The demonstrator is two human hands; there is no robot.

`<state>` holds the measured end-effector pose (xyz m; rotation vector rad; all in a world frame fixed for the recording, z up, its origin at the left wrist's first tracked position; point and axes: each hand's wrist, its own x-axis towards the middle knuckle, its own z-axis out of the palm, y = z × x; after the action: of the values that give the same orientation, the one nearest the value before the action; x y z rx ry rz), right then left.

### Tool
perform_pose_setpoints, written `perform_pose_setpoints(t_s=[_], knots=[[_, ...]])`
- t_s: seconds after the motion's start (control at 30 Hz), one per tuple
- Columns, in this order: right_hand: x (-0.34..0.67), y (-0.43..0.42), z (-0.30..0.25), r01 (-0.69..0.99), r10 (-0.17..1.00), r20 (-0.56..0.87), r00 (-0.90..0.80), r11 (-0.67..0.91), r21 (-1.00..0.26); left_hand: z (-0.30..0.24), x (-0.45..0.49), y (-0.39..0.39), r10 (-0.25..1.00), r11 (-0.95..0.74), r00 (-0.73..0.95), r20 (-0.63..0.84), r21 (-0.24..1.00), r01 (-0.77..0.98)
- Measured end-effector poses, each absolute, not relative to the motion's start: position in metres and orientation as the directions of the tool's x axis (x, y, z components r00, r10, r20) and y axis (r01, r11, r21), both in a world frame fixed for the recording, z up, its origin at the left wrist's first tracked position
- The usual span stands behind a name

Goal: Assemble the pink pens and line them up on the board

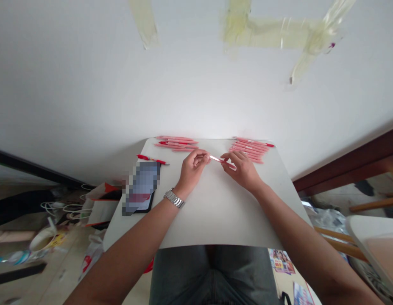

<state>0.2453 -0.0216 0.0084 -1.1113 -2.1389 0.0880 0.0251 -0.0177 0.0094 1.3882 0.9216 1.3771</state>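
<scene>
In the head view, a slim pink pen-like stick [216, 159] spans the gap between my hands, above the white table. My left hand [193, 168], with a metal watch on its wrist, pinches the stick's left end. Fingertips of my right hand [242, 170] close around its other end, and a pink tip shows beneath them. Beyond the right hand lies a neat row of similar pink sticks [250, 151]. A looser pile of pink sticks [180, 139] with some red among them sits beyond the left hand. Fine details of the held stick are too small to make out.
A red pen [151, 159] lies left of my left hand, above a dark phone [148, 204] with a blurred screen. The white table [212, 220] meets the wall at its far edge. Bags, cables and a cup [43, 239] stand at left; a chair [374, 233] is at right.
</scene>
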Motion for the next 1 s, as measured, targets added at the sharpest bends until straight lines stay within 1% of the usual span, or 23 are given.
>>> perform_pose_setpoints(t_s=[0.3,0.5,0.67,0.8,0.9,1.0], knots=[[0.244,-0.024,0.012,0.706,0.734,0.576,-0.360,0.618,-0.346,0.005,0.025,-0.017,0.951,-0.278,0.116,0.286,0.957,-0.078],[0.254,-0.016,0.006,0.774,0.740,0.598,-0.307,0.560,-0.296,-0.003,0.021,-0.013,0.939,-0.333,0.101,0.329,0.942,0.034],[0.269,-0.008,0.002,0.861,0.747,0.640,-0.176,0.433,-0.268,-0.006,0.019,-0.011,0.933,-0.355,0.105,0.344,0.929,0.103],[0.282,-0.002,-0.003,0.916,0.758,0.642,-0.115,0.331,-0.226,-0.005,0.019,-0.011,0.932,-0.358,0.115,0.345,0.926,0.124],[0.288,0.001,-0.004,0.940,0.784,0.614,-0.089,0.271,-0.209,-0.005,0.020,-0.011,0.928,-0.368,0.119,0.353,0.920,0.135],[0.290,0.001,-0.003,0.958,0.831,0.554,-0.043,0.192,-0.213,-0.006,0.020,-0.010,0.923,-0.382,0.120,0.367,0.912,0.148]])
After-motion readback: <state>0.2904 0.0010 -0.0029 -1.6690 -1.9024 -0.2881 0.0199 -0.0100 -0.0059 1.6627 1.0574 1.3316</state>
